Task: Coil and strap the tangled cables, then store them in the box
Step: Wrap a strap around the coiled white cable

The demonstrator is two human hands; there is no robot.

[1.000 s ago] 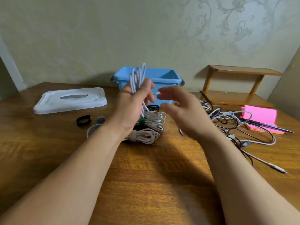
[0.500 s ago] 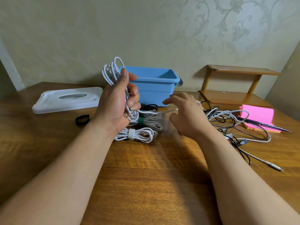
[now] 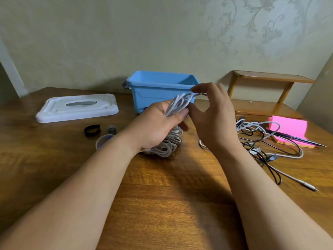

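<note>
Head view, frame center: left hand (image 3: 155, 127) keeps no slack, its grip clasping a white cable coil (image 3: 178, 103) before the blue box (image 3: 155, 94); right hand (image 3: 214, 120), fingers relaxed, touches its loops above the counter (image 3: 162, 204).

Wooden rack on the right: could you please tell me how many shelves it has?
2: the upper shelf stands out from the wall, and the lower shelf lies beneath it, just behind the pink sticky notes. None seems hidden.
</note>
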